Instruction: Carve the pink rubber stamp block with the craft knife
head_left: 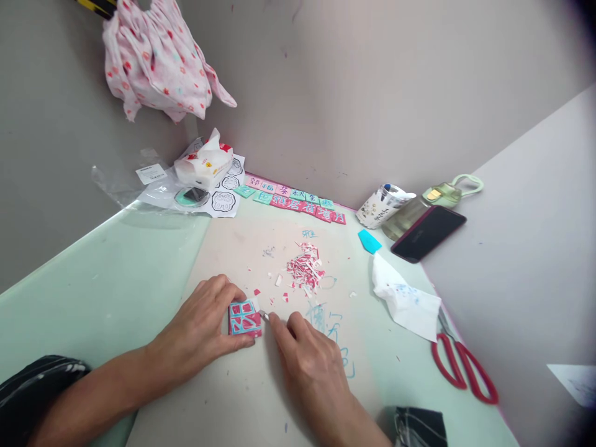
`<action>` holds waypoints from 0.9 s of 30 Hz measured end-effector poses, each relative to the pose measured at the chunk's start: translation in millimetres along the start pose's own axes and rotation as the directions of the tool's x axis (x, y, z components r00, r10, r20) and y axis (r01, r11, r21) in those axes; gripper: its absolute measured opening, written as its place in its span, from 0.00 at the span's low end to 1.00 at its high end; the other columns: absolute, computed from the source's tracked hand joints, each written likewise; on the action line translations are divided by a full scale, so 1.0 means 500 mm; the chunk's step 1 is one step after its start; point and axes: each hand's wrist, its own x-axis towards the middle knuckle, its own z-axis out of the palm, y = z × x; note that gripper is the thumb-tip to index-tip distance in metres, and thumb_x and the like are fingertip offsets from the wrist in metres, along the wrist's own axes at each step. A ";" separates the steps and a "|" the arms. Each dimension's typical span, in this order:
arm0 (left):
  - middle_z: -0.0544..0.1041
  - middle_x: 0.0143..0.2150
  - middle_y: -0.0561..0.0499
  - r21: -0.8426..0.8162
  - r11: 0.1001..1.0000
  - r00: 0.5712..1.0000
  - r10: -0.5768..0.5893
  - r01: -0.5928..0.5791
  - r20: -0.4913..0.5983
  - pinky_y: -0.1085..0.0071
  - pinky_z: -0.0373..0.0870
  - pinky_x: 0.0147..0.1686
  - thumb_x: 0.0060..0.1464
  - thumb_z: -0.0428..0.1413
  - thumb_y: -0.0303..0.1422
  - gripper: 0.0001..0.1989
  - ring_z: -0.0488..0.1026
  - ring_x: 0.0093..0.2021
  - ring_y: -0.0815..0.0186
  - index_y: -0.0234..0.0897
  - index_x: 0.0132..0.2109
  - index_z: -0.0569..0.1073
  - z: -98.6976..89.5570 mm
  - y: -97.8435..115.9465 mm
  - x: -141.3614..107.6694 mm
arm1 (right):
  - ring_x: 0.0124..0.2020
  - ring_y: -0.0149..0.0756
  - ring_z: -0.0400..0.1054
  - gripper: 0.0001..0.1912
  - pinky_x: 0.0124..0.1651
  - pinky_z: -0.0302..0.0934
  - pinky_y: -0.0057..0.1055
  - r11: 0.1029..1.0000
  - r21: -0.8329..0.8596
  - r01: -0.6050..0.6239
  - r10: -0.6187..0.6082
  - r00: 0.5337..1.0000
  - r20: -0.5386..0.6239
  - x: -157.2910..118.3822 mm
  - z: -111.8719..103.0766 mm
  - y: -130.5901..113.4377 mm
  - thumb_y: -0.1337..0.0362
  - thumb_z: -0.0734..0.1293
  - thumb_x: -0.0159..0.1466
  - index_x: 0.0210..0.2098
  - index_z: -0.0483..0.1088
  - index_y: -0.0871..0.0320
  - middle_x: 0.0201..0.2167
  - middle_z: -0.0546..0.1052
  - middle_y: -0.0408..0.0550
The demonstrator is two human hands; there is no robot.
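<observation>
My left hand (205,326) presses down on a small red rubber block (244,318) with a blue pattern carved on top, thumb and fingers gripping its left and lower sides. My right hand (310,357) pinches a small carving tool (264,315) whose metal tip touches the block's right edge. Both hands rest on a beige work mat (261,248). A heap of red and white shavings (305,268) lies just beyond the block.
A row of carved pink and teal blocks (293,200) lines the back wall. Red scissors (460,363) and crumpled tissue (405,298) lie at right. A dark phone (428,233), a cup (384,205), a tissue pack (205,164) and hanging pink cloth (153,56) stand farther back.
</observation>
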 end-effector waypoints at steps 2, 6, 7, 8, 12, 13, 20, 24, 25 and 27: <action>0.69 0.44 0.50 -0.009 1.000 1.000 0.016 -0.016 0.010 0.58 0.68 0.46 0.51 0.67 0.38 0.17 0.69 0.45 0.54 0.41 0.44 0.70 0.000 -0.003 0.000 | 0.24 0.34 0.64 0.22 0.25 0.55 0.31 1.000 0.001 0.012 -0.012 1.000 0.008 0.000 -0.001 0.001 0.81 0.57 0.65 0.54 0.70 0.64 0.29 0.71 0.46; 0.69 0.44 0.51 -0.024 0.999 1.000 0.026 -0.026 0.002 0.60 0.68 0.45 0.52 0.67 0.38 0.17 0.69 0.46 0.55 0.42 0.44 0.70 0.001 -0.004 -0.001 | 0.24 0.34 0.63 0.21 0.25 0.54 0.31 1.000 0.003 0.018 -0.018 1.000 0.010 0.005 -0.001 0.002 0.80 0.57 0.66 0.54 0.70 0.64 0.29 0.71 0.46; 0.69 0.44 0.51 -0.027 0.999 1.000 0.026 -0.026 0.003 0.61 0.68 0.45 0.52 0.66 0.38 0.17 0.69 0.46 0.56 0.42 0.45 0.70 0.001 -0.003 -0.001 | 0.24 0.34 0.62 0.20 0.25 0.54 0.31 1.000 0.006 0.018 -0.018 1.000 0.008 0.006 -0.001 0.002 0.80 0.57 0.66 0.54 0.70 0.64 0.29 0.70 0.46; 0.69 0.44 0.51 -0.029 0.999 1.000 0.024 -0.024 0.003 0.61 0.68 0.45 0.53 0.66 0.38 0.17 0.69 0.46 0.56 0.42 0.45 0.70 -0.001 -0.003 -0.001 | 0.24 0.34 0.62 0.20 0.25 0.53 0.31 1.000 0.009 0.017 -0.017 1.000 0.008 0.006 -0.001 0.002 0.80 0.57 0.66 0.53 0.71 0.64 0.29 0.70 0.46; 0.70 0.44 0.53 -0.035 0.999 0.998 0.038 -0.036 0.056 0.63 0.68 0.46 0.52 0.67 0.36 0.17 0.69 0.47 0.57 0.43 0.46 0.70 -0.013 -0.003 0.003 | 0.24 0.34 0.62 0.21 0.25 0.55 0.31 0.999 0.019 0.033 -0.034 0.999 0.033 0.002 -0.007 0.005 0.81 0.56 0.67 0.54 0.70 0.64 0.29 0.71 0.46; 0.70 0.45 0.53 -0.040 0.998 0.996 0.049 -0.046 0.074 0.63 0.68 0.47 0.52 0.67 0.36 0.17 0.69 0.47 0.57 0.44 0.46 0.70 -0.017 -0.004 0.005 | 0.25 0.34 0.63 0.21 0.25 0.56 0.31 0.999 0.021 0.039 -0.040 0.998 0.044 0.000 -0.009 0.005 0.81 0.56 0.66 0.55 0.70 0.65 0.29 0.71 0.46; 0.71 0.45 0.53 -0.061 0.995 0.989 0.092 -0.085 0.116 0.64 0.68 0.46 0.52 0.67 0.37 0.17 0.69 0.47 0.57 0.44 0.47 0.71 -0.024 -0.008 0.007 | 0.24 0.34 0.62 0.20 0.24 0.54 0.31 0.999 0.037 0.038 -0.039 0.998 0.041 0.001 -0.010 0.004 0.81 0.57 0.65 0.53 0.71 0.64 0.29 0.70 0.46; 0.73 0.47 0.51 -0.064 0.992 0.985 0.114 -0.106 0.129 0.64 0.69 0.47 0.55 0.65 0.38 0.15 0.70 0.48 0.56 0.45 0.48 0.71 -0.033 -0.012 0.012 | 0.23 0.34 0.61 0.20 0.24 0.53 0.32 0.999 0.025 0.032 -0.033 0.999 0.015 0.004 -0.007 0.006 0.81 0.57 0.65 0.50 0.71 0.62 0.28 0.70 0.45; 0.73 0.48 0.51 -0.073 0.991 0.981 0.126 -0.117 0.147 0.64 0.69 0.48 0.56 0.64 0.37 0.15 0.71 0.50 0.56 0.45 0.49 0.71 -0.038 -0.014 0.013 | 0.24 0.34 0.61 0.20 0.25 0.53 0.33 0.999 0.020 0.028 -0.028 0.999 0.015 0.004 -0.006 0.007 0.81 0.57 0.65 0.50 0.71 0.61 0.28 0.70 0.45; 0.74 0.53 0.52 -0.093 0.986 0.971 0.150 -0.135 0.186 0.65 0.68 0.53 0.60 0.62 0.36 0.17 0.70 0.55 0.57 0.48 0.54 0.70 -0.049 -0.017 0.013 | 0.24 0.35 0.63 0.19 0.25 0.54 0.33 1.000 0.016 0.016 -0.016 0.999 0.031 0.003 -0.005 0.007 0.80 0.58 0.65 0.49 0.71 0.60 0.29 0.70 0.45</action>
